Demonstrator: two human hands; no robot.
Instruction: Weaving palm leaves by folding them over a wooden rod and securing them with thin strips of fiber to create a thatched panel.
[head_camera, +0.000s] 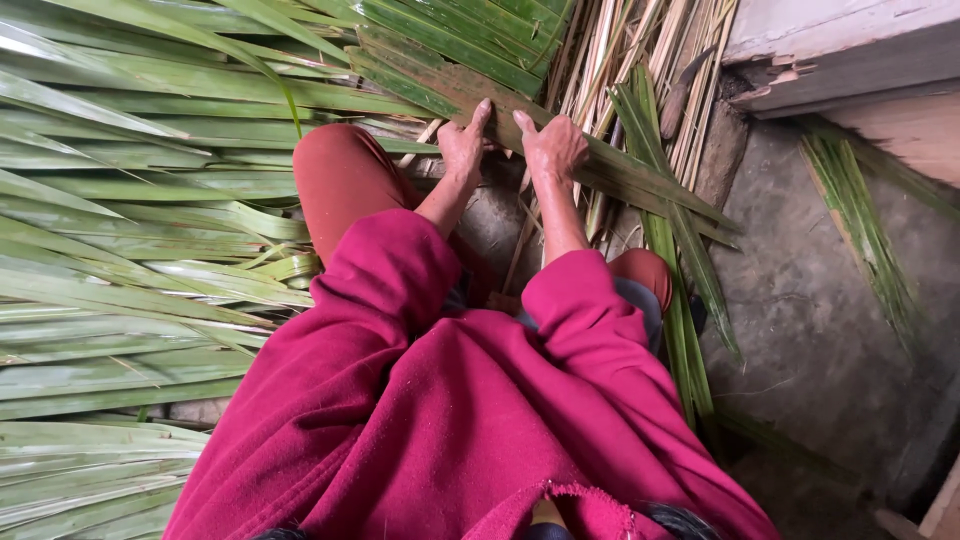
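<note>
Head view, one frame. At far left I see a spread pile of long green palm leaves (130, 250) lying flat on the floor, overlapping one another. Right of it, a bent knee in red-brown cloth (345, 180). The left hand (463, 145) lies palm down with fingers curled over the near edge of a long folded leaf strip (640, 180); the grip looks partly closed on it. Just beside, the right hand (553, 145) presses the same strip, fingers bent over it, thumb toward the left hand. The strip runs diagonally from upper left to lower right, resting across the leaves. Behind it stands a bundle of pale dry stalks (640, 50). Further right, bare concrete floor (810, 320) and a thin green leaf sliver (860, 230).
</note>
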